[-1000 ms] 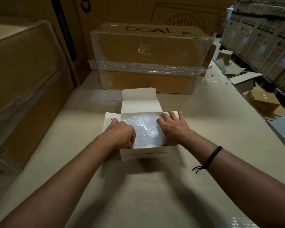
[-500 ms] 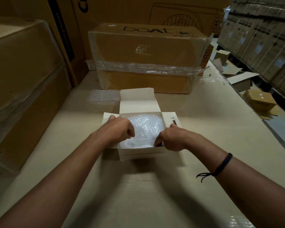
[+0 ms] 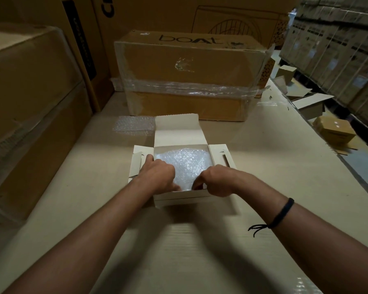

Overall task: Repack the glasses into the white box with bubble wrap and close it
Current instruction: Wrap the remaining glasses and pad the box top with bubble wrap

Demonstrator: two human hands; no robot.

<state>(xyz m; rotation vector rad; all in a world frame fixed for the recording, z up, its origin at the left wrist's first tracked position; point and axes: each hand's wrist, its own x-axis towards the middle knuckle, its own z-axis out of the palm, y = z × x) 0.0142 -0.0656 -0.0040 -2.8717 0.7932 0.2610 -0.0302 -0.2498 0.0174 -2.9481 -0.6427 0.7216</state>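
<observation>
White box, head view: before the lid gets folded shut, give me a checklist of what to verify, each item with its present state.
1. Bubble wrap sits inside the white box: ok.
2. Glasses inside, under the wrap: cannot tell, hidden.
3. Lid flap open and free to fold: ok.
4. Side flaps spread outward: ok.
5. Left hand and right hand out of the box: not ok, both press at the wrap's near edge.
6. Spare bubble wrap piece clear of the lid: ok.

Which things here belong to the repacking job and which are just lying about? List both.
Job:
white box
bubble wrap inside it
left hand
right hand

Lying about:
loose bubble wrap sheet
boat carton
small brown box
open cartons
</observation>
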